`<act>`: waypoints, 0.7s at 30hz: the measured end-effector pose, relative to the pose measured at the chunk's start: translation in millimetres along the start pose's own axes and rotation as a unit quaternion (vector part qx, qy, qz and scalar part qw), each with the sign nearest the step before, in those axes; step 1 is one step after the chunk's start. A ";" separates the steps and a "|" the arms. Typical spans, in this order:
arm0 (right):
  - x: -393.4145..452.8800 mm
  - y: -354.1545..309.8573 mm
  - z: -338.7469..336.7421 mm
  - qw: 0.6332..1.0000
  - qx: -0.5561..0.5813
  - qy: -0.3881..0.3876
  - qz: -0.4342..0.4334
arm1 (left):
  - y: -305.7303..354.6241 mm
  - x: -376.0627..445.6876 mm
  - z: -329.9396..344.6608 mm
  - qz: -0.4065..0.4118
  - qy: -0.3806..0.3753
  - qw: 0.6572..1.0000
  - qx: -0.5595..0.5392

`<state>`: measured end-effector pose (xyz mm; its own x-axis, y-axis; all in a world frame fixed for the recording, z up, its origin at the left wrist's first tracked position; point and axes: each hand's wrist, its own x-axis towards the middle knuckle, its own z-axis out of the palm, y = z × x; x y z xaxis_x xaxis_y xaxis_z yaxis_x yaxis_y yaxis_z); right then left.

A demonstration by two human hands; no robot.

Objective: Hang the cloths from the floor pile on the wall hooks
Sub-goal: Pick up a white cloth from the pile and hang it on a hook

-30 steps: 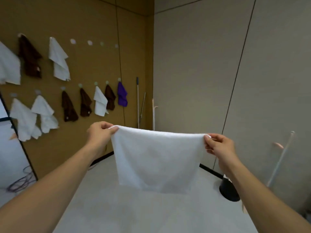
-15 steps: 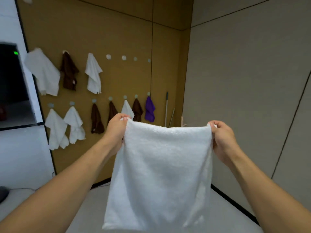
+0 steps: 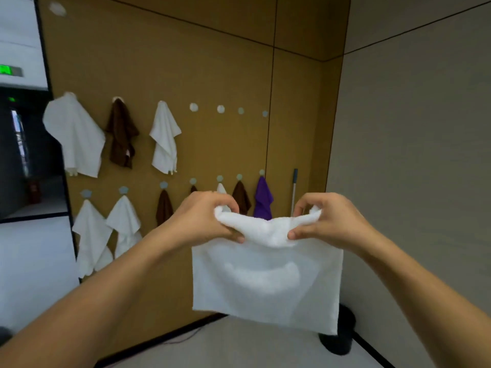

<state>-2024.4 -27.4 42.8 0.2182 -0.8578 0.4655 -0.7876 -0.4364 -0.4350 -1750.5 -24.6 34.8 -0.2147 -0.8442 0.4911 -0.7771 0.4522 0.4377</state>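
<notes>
A white cloth (image 3: pixel 267 282) hangs in front of me, held by its bunched top edge. My left hand (image 3: pixel 206 217) grips the left end and my right hand (image 3: pixel 328 221) grips the right end; the edge sags between them. Beyond, on the brown wall (image 3: pixel 212 62), two rows of round hooks carry cloths: a large white cloth (image 3: pixel 75 139), a brown cloth (image 3: pixel 121 134) and a white cloth (image 3: pixel 164 139) on the upper row. Several bare hooks (image 3: pixel 220 109) follow to the right. The lower row holds white, brown and purple cloths (image 3: pixel 263 197). The floor pile is out of view.
A grey wall (image 3: pixel 411 155) meets the brown wall at the right corner. A mop handle (image 3: pixel 294 189) leans in that corner and a black round base (image 3: pixel 338 338) sits on the floor below. A dark doorway or screen (image 3: pixel 24 160) is at the left.
My hands have moved closer together and gathered the cloth's top edge into a bunch. The view has turned left and nearer to the hook wall.
</notes>
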 end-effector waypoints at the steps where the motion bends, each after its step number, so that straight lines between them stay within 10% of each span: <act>1: 22.9 2.4 12.9 1.000 -0.008 -0.002 -0.016 | -13.1 16.4 6.0 0.013 0.044 0.998 0.050; 9: 149.1 36.1 80.9 0.962 0.225 0.157 -0.014 | -101.9 98.1 22.7 -0.064 0.208 0.976 -0.013; 15: 248.6 68.5 120.7 0.983 0.156 -0.003 -0.097 | -161.0 173.5 28.5 -0.104 0.211 0.959 -0.158; 21: 365.7 93.7 149.7 0.961 0.256 0.014 -0.101 | -203.3 267.0 27.5 -0.063 0.198 0.976 -0.070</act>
<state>-1932.1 -422.6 56.8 0.3149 -0.7373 0.5976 -0.3434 -0.6755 -0.6525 -1666.1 -349.9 56.2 0.1443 -0.7308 0.6671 -0.6887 0.4099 0.5980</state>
